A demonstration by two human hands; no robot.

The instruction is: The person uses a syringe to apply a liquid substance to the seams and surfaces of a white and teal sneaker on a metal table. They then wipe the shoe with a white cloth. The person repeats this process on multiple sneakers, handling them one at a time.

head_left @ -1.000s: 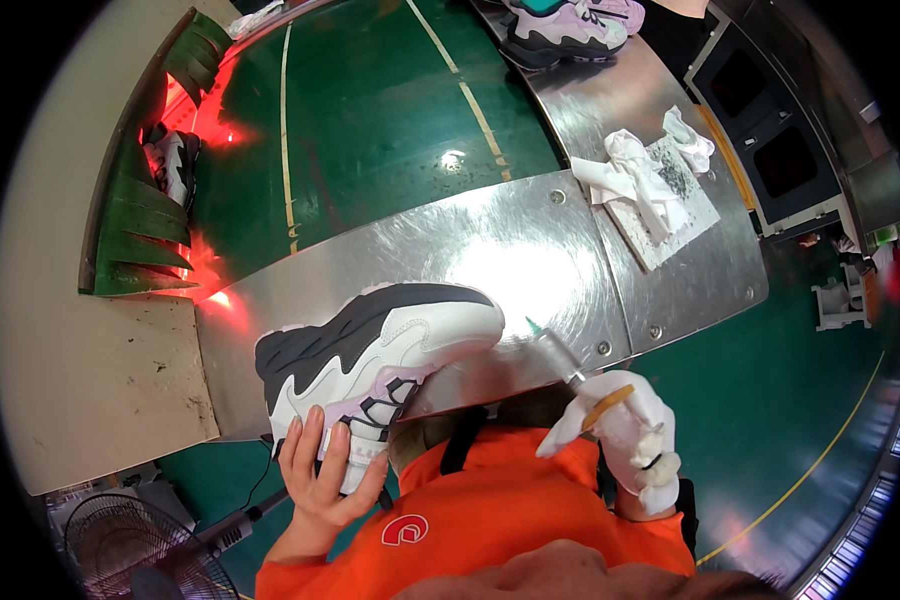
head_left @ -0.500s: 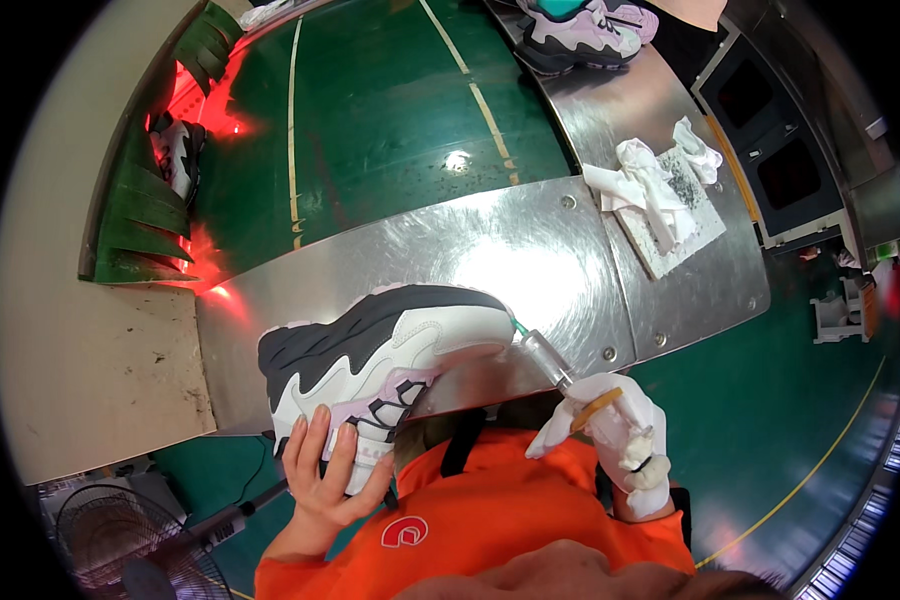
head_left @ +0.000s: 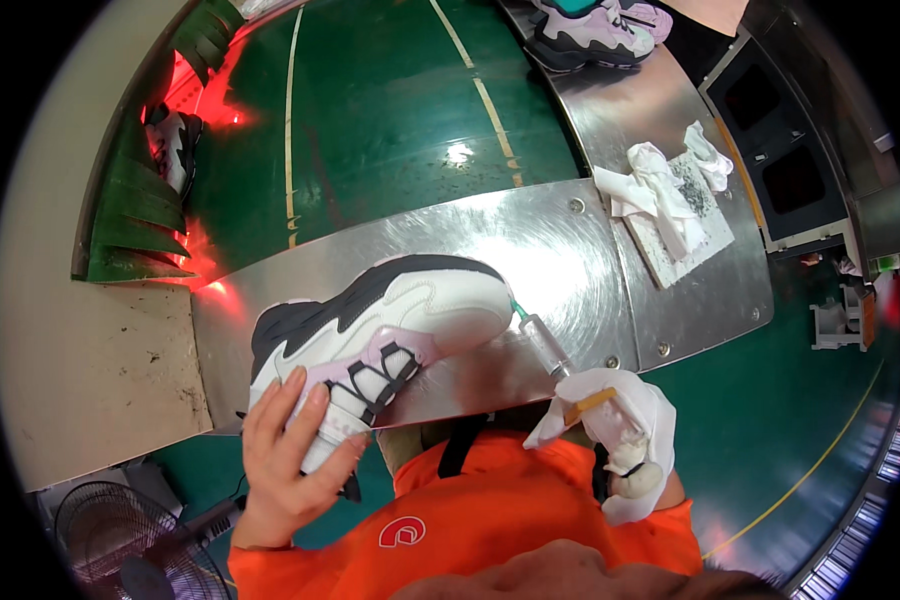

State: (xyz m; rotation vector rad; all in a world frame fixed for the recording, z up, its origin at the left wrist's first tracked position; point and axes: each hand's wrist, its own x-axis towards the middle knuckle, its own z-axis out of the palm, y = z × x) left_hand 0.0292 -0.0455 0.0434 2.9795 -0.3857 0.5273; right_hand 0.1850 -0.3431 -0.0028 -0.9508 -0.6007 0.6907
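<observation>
My left hand [head_left: 295, 465] grips a white, black and lilac sneaker [head_left: 435, 305] at its collar and tongue. The shoe is tilted over the metal ledge, black sole facing away and toe to the right. In my right hand [head_left: 635, 475] is a clear syringe [head_left: 544, 345] with a green needle tip. That tip lies at the sneaker's toe, by the sole edge; whether it touches cannot be made out. A white cloth [head_left: 660, 410] and a flat brownish stick [head_left: 590, 405] are bunched in the same hand, hiding most of its fingers.
Beyond the metal ledge [head_left: 370, 250] runs a green conveyor belt [head_left: 390, 120]. Green strip flaps [head_left: 130, 240] with red light hang at left, another shoe [head_left: 175, 150] beside them. A stained pad [head_left: 685, 235] with white cloths lies right. More sneakers [head_left: 590, 35] stand far right; a fan [head_left: 120, 530] is lower left.
The sneaker has rolled and risen slightly away from me, showing more of its laces and toe. My left hand has shifted left with it. The syringe tip stays by the toe.
</observation>
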